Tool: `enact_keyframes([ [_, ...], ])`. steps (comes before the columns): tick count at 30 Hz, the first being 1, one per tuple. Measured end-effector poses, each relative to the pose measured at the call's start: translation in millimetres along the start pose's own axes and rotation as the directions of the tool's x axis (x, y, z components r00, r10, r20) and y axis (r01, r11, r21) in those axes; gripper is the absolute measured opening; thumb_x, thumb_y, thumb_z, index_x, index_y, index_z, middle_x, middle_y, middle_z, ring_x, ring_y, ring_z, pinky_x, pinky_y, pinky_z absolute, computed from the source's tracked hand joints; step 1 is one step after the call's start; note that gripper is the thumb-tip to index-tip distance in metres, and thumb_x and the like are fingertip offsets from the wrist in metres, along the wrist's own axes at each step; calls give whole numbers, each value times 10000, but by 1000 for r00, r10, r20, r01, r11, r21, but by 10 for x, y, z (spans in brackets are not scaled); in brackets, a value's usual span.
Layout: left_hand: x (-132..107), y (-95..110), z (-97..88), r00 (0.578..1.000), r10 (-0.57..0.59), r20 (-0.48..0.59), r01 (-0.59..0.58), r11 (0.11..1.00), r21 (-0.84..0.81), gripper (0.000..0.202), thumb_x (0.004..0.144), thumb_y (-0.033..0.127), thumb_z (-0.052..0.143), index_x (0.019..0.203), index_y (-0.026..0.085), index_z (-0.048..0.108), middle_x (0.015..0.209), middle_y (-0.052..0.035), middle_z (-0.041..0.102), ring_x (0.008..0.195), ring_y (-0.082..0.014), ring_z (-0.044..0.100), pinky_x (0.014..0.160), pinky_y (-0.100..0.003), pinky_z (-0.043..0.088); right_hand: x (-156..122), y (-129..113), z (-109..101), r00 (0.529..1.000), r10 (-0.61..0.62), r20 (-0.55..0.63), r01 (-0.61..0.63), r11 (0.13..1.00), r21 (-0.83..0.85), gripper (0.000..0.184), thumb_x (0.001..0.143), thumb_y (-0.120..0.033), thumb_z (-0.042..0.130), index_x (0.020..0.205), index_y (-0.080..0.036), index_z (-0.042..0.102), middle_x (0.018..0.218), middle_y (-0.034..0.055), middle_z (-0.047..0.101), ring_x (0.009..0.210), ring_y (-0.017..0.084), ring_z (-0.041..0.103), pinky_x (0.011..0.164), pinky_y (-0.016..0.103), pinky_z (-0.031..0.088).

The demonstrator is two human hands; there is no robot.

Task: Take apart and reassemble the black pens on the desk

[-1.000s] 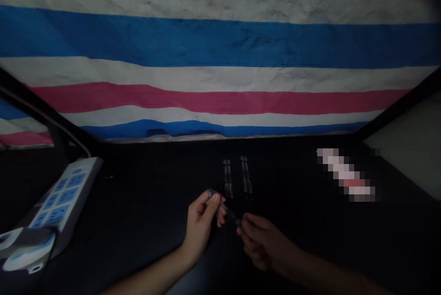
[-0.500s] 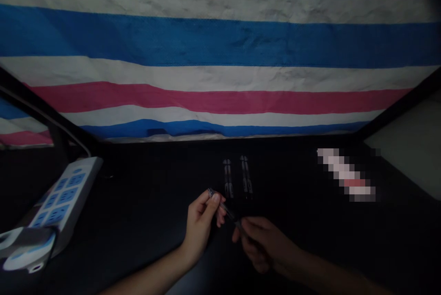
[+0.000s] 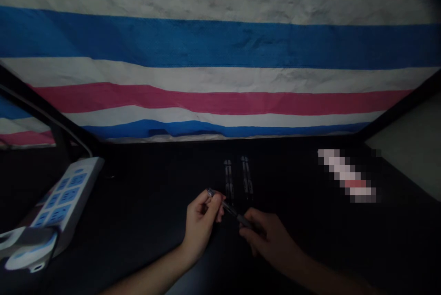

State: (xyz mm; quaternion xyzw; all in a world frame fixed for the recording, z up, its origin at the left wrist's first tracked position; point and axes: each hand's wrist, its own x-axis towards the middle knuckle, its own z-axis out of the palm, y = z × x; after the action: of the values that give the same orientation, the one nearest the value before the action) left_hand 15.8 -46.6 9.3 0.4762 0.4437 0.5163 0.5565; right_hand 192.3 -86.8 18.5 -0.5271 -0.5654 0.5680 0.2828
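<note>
My left hand (image 3: 201, 221) pinches one end of a thin dark pen (image 3: 227, 207) over the dark table, its fingers closed round the barrel. My right hand (image 3: 267, 237) grips the pen's other end, fingers curled over it. The two hands sit close together, joined by the pen. Just beyond them, two more slim pen-like pieces (image 3: 237, 178) lie side by side on the table (image 3: 144, 203), pointing away from me.
A white and blue power strip (image 3: 60, 203) lies at the left edge, with a plug block (image 3: 24, 249) on its near end. A striped blue, pink and white sheet (image 3: 220, 56) hangs behind the table. A blurred-out oblong object (image 3: 346, 175) lies at the right.
My right hand has slid a little up along the pen toward my left hand. My left hand has hardly moved.
</note>
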Motion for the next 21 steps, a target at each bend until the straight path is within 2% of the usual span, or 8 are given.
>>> enact_keyframes([
  [3,25,4,-10,998,2,63,-1,1000,-19,309,860,441,593,811,140,645,544,28,518,470,-76,439,492,-197,352,12,4,-51,998,-58,-38,53,991,-123,327,882,-443,500,718,-178,599,607,-7,590,536,99,530,536,213,397],
  [5,60,-7,-22,987,-20,160,33,996,-79,315,864,445,588,819,138,647,536,28,501,476,-79,432,503,-204,344,66,75,-78,973,75,219,-103,988,118,462,881,-549,412,715,-157,593,468,-24,528,354,75,403,393,197,311],
  [8,114,-27,-43,959,-59,278,116,974,-193,321,868,452,575,832,141,648,530,42,453,468,-74,395,514,-211,324,144,167,-95,828,116,549,-364,856,368,589,820,-681,356,754,-138,576,402,-31,490,265,83,344,308,199,259],
  [11,126,-15,-61,969,-28,247,64,989,-137,316,853,455,596,833,145,657,533,43,446,471,-77,384,507,-215,300,131,120,-81,915,122,385,-259,909,326,521,844,-642,374,887,-155,554,475,-30,544,303,87,379,343,199,293],
  [13,113,13,-68,984,22,177,-20,1000,-14,318,840,457,614,824,144,668,524,39,453,476,-84,387,498,-216,287,79,29,-69,993,40,113,-48,996,70,366,870,-536,457,863,-182,553,589,-16,590,429,94,469,445,207,353],
  [15,100,40,-70,988,60,144,-69,996,57,324,835,465,616,823,147,676,532,36,458,477,-89,392,498,-220,289,31,-55,-69,993,-108,-37,98,971,-217,279,891,-439,484,795,-191,570,695,3,613,597,118,543,571,228,391],
  [17,102,50,-70,982,83,171,-92,995,48,331,840,473,603,824,152,682,564,29,465,490,-93,403,518,-228,308,21,-93,-82,990,-131,-44,112,950,-292,281,908,-398,464,766,-188,584,678,1,597,628,121,543,600,232,388],
  [21,148,25,-69,955,48,292,-20,995,-97,324,848,466,596,802,159,688,725,-5,476,573,-102,437,566,-239,347,109,-13,-131,954,95,283,-136,982,129,422,868,-536,452,735,-158,583,458,-34,512,355,68,373,390,188,277],
])
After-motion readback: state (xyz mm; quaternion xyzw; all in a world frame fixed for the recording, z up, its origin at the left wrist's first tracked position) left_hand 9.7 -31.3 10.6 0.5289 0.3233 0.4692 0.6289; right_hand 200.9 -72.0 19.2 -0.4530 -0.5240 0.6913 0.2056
